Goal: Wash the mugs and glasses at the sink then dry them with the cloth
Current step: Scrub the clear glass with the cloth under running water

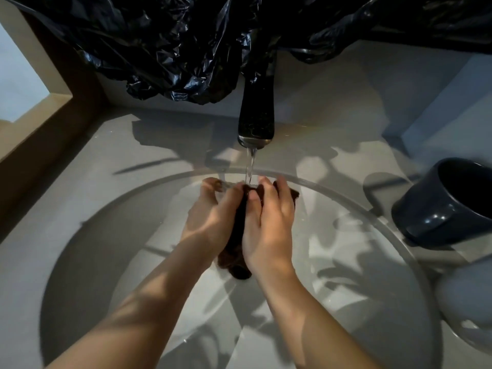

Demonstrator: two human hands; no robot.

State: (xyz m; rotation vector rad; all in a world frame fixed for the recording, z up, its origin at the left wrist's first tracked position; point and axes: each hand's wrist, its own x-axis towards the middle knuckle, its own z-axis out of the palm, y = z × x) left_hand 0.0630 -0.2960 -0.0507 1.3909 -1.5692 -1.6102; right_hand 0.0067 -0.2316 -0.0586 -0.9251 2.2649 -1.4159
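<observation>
Head view: a dark brown cloth (235, 265) is bunched over the round sink (106, 249), its top under water running from the black faucet (256, 113). The left hand (210, 217) and right hand (266, 230) grip it between them, fingers (282, 193) curled round it. A dark blue mug (436, 209) sits on the tabletop (80, 169) just right of the sink. Crumpled black plastic (186, 49) hangs above the faucet.

The scene is dim; warm light patches and sharp shadows cross the sink (386, 209), and straight lines bend near the edges.
</observation>
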